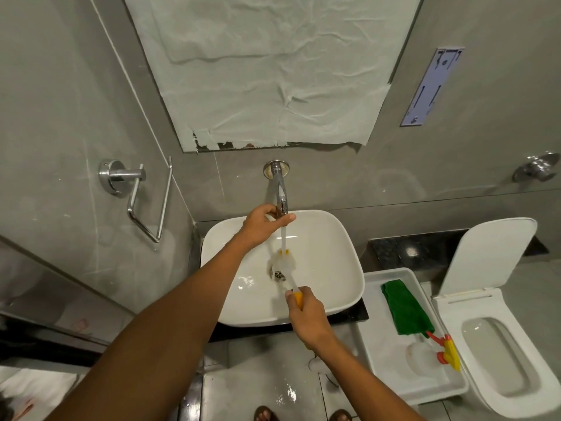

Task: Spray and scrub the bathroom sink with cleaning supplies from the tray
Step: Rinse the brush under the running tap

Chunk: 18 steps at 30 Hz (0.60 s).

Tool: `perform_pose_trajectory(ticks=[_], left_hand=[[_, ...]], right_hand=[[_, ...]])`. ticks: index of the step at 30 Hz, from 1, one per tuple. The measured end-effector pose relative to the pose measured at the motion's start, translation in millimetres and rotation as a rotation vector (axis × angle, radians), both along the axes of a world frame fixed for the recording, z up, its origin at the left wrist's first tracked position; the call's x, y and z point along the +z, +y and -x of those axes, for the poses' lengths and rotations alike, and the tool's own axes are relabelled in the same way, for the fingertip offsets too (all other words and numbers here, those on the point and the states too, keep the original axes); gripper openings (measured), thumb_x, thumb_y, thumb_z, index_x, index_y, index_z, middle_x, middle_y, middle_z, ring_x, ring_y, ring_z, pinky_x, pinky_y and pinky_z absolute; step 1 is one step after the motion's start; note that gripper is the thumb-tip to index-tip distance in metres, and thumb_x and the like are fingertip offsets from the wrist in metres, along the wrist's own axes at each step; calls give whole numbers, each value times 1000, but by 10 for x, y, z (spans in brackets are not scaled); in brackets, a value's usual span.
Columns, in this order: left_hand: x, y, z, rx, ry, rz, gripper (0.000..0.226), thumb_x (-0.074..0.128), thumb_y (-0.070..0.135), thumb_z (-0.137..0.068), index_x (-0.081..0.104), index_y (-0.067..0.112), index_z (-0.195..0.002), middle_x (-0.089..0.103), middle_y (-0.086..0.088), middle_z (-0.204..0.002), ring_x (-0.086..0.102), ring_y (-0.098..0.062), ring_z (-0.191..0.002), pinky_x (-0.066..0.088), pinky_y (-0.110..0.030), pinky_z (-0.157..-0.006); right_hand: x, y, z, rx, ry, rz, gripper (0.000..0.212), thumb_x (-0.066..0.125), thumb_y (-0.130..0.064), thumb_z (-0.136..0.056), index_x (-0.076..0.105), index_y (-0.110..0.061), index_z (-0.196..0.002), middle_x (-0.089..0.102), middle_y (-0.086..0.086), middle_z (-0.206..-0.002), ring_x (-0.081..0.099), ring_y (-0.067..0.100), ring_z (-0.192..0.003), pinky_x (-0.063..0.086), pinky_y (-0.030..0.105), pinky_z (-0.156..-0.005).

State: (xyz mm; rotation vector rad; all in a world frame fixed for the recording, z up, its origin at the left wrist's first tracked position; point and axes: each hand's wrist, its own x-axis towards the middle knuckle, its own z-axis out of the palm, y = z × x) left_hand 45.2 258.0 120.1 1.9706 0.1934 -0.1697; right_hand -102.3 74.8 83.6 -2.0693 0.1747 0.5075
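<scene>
A white basin sink (334, 256) sits on a dark counter under a chrome wall tap (280, 189). My left hand (264, 224) grips the tap's end, and water runs down from it. My right hand (306, 314) holds a scrub brush (285, 262) by its yellow handle, its white bristle head under the stream above the drain (278, 275). Right of the sink, a white tray (379, 354) holds a folded green cloth (405, 308) and a clear spray bottle (425, 357) lying on its side with a red and yellow trigger.
A toilet (504, 354) with its lid raised stands at the right, touching the tray. A chrome towel holder (136, 192) is on the left wall. Crumpled paper (267, 71) covers the mirror. The floor below is wet, and my feet (267, 414) show at the bottom edge.
</scene>
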Motion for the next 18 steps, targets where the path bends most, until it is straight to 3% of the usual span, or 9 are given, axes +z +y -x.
perform_pose_trajectory(ticks=[3,8,12,15,18], left_hand=[[57,5,-17,25,-7,134,34,88,45,-88,79,19,-108,85,-2,-100,75,-20,-96,53,-31,-98],[65,30,-19,52,17,234,23,90,36,-87,82,24,-105,86,6,-97,78,4,-89,47,-10,-81],[49,46,-34,66,49,257,36,91,37,-87,83,18,-116,85,1,-109,75,-9,-109,47,-16,-88],[32,65,-31,63,66,255,40,89,41,-88,82,20,-121,85,3,-110,71,-11,-115,46,-21,-92],[-11,74,-8,93,59,261,45,88,43,-88,81,21,-126,82,2,-118,67,-13,-115,45,-27,-100]], right_hand=[[19,-9,-20,-149,176,-251,39,50,-43,-108,61,-6,-113,54,5,-81,49,15,-63,49,28,-56],[61,-115,-82,-480,607,-899,32,51,-35,-109,56,-11,-89,37,-3,-62,34,6,-42,29,15,-36],[13,-226,-77,-650,959,-1492,37,46,-31,-109,49,-12,-76,31,-5,-54,25,4,-38,28,15,-28],[-47,-270,-62,-611,1006,-1617,38,42,-32,-110,48,-12,-78,26,-10,-64,25,2,-45,29,15,-30],[-60,-248,-88,-559,927,-1458,35,49,-29,-107,50,-12,-76,32,-5,-55,31,7,-35,30,17,-28]])
